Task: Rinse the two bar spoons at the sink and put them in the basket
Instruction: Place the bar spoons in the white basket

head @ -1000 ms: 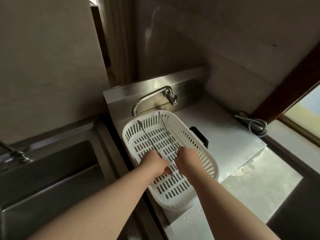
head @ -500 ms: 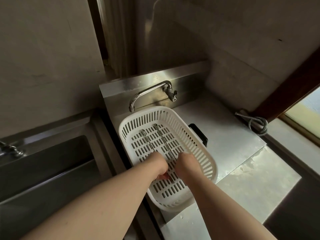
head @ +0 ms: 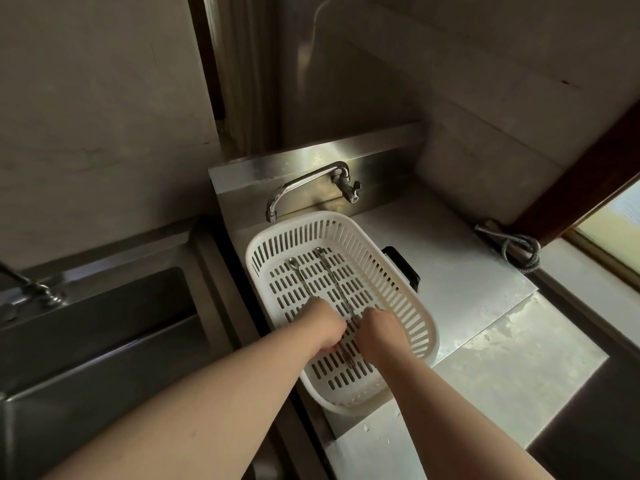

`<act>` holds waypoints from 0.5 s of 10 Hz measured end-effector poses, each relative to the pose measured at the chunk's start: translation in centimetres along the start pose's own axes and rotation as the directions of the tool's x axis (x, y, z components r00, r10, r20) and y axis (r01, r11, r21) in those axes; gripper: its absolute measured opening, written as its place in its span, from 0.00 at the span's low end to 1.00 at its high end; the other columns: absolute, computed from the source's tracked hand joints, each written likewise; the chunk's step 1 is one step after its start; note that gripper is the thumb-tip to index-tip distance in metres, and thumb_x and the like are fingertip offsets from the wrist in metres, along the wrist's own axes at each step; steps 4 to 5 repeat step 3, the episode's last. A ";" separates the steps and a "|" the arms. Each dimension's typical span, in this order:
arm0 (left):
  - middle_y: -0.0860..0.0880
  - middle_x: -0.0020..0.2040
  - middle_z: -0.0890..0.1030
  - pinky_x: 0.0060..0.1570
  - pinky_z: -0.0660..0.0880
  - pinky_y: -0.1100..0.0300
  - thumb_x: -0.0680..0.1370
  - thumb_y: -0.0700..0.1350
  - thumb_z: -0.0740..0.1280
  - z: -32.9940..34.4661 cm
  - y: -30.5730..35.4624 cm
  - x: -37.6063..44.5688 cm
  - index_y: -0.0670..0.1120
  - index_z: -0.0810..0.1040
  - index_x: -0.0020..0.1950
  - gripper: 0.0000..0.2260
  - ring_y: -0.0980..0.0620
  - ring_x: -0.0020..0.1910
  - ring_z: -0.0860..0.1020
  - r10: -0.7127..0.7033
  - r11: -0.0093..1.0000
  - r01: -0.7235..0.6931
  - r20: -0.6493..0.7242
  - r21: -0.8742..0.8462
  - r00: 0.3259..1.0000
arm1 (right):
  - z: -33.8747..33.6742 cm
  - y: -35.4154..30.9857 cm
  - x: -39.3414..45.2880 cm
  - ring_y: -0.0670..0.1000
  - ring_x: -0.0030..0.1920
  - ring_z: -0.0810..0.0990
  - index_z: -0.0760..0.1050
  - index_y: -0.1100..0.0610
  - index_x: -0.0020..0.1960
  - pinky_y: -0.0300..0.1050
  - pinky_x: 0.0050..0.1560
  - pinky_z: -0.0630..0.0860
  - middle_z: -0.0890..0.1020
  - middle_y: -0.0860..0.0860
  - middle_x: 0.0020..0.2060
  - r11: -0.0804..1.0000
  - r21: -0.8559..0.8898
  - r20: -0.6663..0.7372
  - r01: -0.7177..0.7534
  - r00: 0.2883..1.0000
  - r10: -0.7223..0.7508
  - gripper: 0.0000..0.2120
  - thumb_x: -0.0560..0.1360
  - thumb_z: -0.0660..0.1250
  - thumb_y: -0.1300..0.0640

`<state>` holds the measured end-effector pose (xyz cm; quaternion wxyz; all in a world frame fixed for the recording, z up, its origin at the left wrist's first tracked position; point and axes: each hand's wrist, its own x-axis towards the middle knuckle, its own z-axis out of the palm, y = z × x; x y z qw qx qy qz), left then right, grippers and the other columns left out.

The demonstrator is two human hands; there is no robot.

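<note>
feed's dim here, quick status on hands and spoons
Left hand and right hand low in basket, grip unclear. Both bar spoons lying on its floor. Nothing in the way.

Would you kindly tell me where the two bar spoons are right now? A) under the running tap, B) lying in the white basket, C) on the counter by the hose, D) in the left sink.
B: both spoons lie side by side on the slotted floor of the basket, with both hands at their handle ends.

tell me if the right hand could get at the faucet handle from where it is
Probably yes. The right hand is low in the white basket, and the faucet handle sits just beyond the basket's far rim with nothing standing between them. It would only need to lift over the rim.
</note>
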<state>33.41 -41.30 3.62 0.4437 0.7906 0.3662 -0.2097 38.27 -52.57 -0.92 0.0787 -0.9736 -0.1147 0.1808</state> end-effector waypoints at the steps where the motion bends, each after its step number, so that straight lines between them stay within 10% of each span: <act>1: 0.50 0.51 0.80 0.31 0.72 0.61 0.77 0.49 0.65 -2.0 -0.6 -1.1 0.48 0.68 0.59 0.13 0.50 0.43 0.78 0.166 0.986 -0.161 -0.143 0.043 0.976 | -0.7 -0.9 -1.2 0.49 0.37 0.75 0.66 0.52 0.35 0.44 0.38 0.75 0.75 0.49 0.38 0.999 0.037 -0.070 -0.016 0.997 0.019 0.10 0.74 0.58 0.61; 3: 0.54 0.59 0.79 0.51 0.80 0.54 0.80 0.58 0.59 -9.0 -4.9 -5.8 0.53 0.69 0.69 0.20 0.55 0.52 0.80 0.398 0.904 -0.426 -0.325 -0.019 0.858 | -3.8 -5.5 -5.5 0.53 0.50 0.74 0.73 0.52 0.54 0.50 0.48 0.76 0.78 0.51 0.49 0.977 0.019 -0.435 0.211 0.882 -0.181 0.14 0.77 0.59 0.44; 5: 0.54 0.59 0.79 0.51 0.80 0.54 0.80 0.58 0.59 -9.0 -4.9 -5.8 0.53 0.69 0.69 0.20 0.55 0.52 0.80 0.398 0.904 -0.426 -0.325 -0.019 0.858 | -3.8 -5.5 -5.5 0.53 0.50 0.74 0.73 0.52 0.54 0.50 0.48 0.76 0.78 0.51 0.49 0.977 0.019 -0.435 0.211 0.882 -0.181 0.14 0.77 0.59 0.44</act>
